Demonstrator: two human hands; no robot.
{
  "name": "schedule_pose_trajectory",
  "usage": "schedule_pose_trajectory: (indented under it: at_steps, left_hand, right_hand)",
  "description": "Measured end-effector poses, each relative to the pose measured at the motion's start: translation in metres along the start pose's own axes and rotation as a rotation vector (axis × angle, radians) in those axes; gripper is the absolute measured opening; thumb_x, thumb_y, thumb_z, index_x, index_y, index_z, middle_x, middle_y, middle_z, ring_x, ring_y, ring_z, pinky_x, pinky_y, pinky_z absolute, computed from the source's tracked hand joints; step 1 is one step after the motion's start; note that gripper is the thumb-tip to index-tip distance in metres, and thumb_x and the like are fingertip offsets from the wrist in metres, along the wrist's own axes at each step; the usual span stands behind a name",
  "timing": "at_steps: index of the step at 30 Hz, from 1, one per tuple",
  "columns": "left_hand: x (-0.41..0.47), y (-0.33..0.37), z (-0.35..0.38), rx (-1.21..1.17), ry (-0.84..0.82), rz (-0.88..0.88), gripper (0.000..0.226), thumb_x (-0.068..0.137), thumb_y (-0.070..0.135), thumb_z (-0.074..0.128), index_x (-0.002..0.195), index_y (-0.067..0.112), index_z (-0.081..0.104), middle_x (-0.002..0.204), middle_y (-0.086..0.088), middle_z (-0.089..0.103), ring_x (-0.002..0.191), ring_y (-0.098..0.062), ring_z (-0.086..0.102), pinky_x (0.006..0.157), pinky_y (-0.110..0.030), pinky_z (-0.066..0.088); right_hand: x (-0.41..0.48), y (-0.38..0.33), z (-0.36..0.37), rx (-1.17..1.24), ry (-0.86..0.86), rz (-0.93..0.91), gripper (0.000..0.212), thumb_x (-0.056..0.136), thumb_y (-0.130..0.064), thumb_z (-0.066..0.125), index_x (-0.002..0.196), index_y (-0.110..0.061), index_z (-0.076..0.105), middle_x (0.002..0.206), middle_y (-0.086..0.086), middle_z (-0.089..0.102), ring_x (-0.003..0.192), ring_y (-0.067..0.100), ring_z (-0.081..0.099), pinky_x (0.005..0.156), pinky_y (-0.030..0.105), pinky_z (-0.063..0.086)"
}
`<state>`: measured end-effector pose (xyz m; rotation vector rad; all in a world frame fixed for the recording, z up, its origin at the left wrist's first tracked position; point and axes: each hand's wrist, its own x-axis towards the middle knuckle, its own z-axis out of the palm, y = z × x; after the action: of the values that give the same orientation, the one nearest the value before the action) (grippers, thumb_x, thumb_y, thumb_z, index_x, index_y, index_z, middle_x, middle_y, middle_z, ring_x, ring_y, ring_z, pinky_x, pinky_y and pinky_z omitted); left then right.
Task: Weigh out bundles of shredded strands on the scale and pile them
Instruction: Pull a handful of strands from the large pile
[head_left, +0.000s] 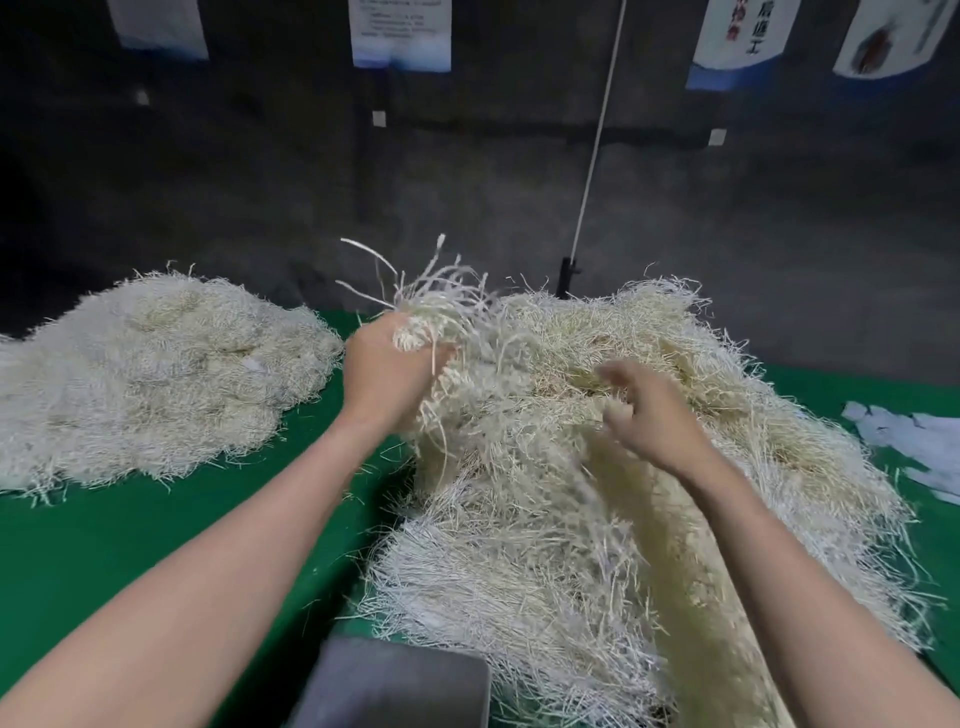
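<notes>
A big loose heap of pale shredded strands (623, 467) covers the right half of the green table (130, 530). My left hand (384, 369) grips a bundle of strands (441, 306) lifted above the heap's left edge, with loose ends sticking up and trailing down. My right hand (644, 410) is blurred and hovers over the heap's middle with fingers partly curled; whether it holds strands is unclear. The grey scale pan (400, 686) sits at the near edge, bare, with strands touching its right side.
A second, flatter pile of strands (156, 374) lies at the far left of the table. White paper scraps (919, 441) lie at the right edge. A dark wall with hanging posters and a white cord (597, 140) stands behind the table.
</notes>
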<state>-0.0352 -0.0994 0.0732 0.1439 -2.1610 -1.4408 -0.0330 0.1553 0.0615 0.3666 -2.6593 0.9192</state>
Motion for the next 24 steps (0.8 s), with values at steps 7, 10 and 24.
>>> schedule_pose_trajectory:
  at_steps: [7, 10, 24]
  left_hand:
    - [-0.078, -0.001, -0.059, 0.563, -0.214, 0.638, 0.016, 0.066, 0.006, 0.075, 0.063, 0.016, 0.063, 0.065, 0.002, 0.065, 0.066, -0.015, 0.059, 0.08, -0.044, 0.054]
    - [-0.098, -0.018, -0.082, 0.555, -0.397, 0.66, 0.022, 0.066, 0.006, 0.069, 0.058, 0.015, 0.051, 0.058, 0.012, 0.042, 0.056, -0.007, 0.041, 0.066, -0.038, 0.051]
    - [-0.108, -0.106, -0.113, -0.077, -0.446, -0.065, 0.041, 0.076, 0.012, 0.072, 0.104, 0.036, 0.054, 0.117, 0.01, 0.059, 0.095, -0.004, 0.062, 0.08, -0.018, 0.05]
  right_hand:
    - [-0.037, -0.144, 0.04, 0.435, -0.282, -0.459, 0.084, 0.081, -0.037, 0.07, 0.147, -0.035, 0.017, 0.146, -0.03, 0.014, 0.137, -0.006, 0.017, 0.11, 0.023, 0.023]
    - [-0.057, -0.144, 0.088, 0.504, -0.509, -0.29, 0.094, 0.074, -0.042, 0.072, 0.148, -0.037, 0.014, 0.155, -0.015, 0.013, 0.131, -0.004, 0.019, 0.109, 0.033, 0.023]
    - [-0.147, -0.086, 0.181, 0.814, -0.346, 0.552, 0.086, 0.074, -0.012, 0.076, 0.145, -0.023, 0.027, 0.143, 0.011, 0.04, 0.087, 0.009, 0.059, 0.066, 0.017, 0.052]
